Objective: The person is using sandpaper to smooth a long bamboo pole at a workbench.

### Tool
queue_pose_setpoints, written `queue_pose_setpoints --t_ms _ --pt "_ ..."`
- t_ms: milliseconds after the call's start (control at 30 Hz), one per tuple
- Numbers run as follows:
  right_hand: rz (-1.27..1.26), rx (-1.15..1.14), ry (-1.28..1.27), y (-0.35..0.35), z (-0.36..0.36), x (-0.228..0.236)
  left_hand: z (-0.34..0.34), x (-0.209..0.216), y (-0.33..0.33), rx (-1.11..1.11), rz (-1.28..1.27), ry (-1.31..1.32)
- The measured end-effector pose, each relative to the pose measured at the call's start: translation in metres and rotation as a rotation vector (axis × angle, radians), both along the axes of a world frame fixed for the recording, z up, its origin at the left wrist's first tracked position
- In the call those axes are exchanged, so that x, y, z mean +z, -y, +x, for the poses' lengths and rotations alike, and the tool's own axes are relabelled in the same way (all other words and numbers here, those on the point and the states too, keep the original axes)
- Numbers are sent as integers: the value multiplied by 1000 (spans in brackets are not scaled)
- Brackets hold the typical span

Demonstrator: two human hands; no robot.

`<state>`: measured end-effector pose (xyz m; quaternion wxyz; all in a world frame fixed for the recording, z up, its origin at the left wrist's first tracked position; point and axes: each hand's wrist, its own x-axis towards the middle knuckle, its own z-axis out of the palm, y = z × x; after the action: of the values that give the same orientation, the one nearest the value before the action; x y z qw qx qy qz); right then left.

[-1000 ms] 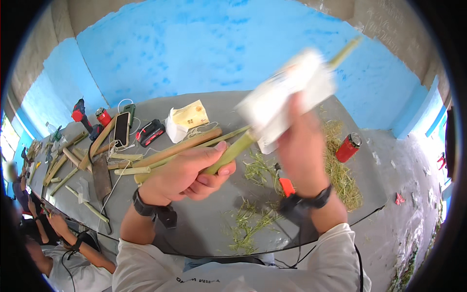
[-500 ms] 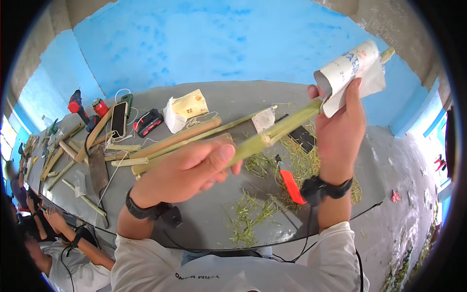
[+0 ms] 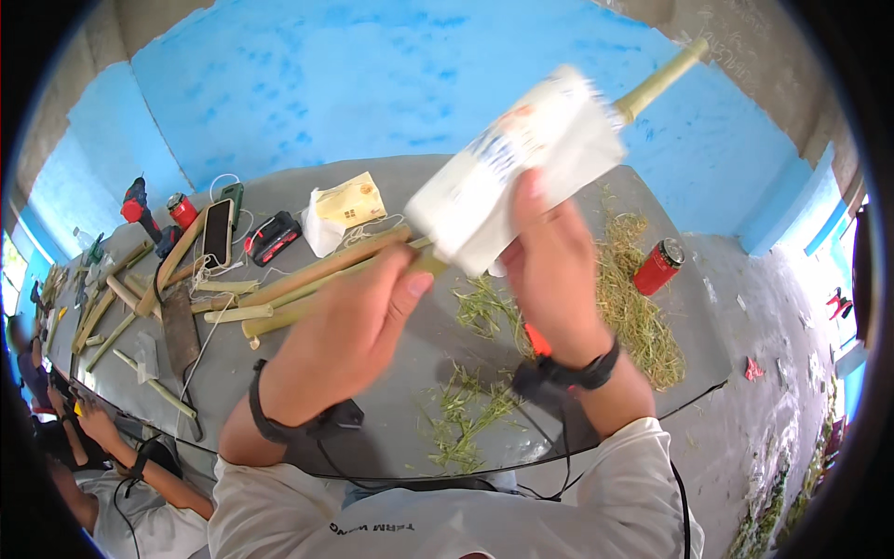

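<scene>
A slim green bamboo stick slants up to the right across my body, its far end bare above the table. Its near end is in the closed fingers of my left hand. Midway along, a white printed sheet of sandpaper is folded round the stick. My right hand clasps this sheet from below, thumb on top and the other fingers mostly hidden. The sheet's lower edge is close to my left hand. Beneath my right hand, part of an orange-red handle shows on the table.
Green shavings lie on the grey table by a red can. At left are bamboo lengths, a cleaver-like blade, a phone, a battery pack and a drill. A co-worker's arm shows lower left.
The sandpaper and my right hand have slid down the stick toward my left hand, baring more of the far end. The red can has come into sight from behind my right hand.
</scene>
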<state>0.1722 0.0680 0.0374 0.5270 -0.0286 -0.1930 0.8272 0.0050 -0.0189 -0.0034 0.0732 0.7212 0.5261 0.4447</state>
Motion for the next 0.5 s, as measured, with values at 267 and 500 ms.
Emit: queue_pose_setpoints --t_ms 267,500 --pt "596 -547 805 -14 -4 -31 8 10 4 -8 -172 -48" --pt "502 -444 351 -35 7 -21 -9 31 10 -166 -436 84"
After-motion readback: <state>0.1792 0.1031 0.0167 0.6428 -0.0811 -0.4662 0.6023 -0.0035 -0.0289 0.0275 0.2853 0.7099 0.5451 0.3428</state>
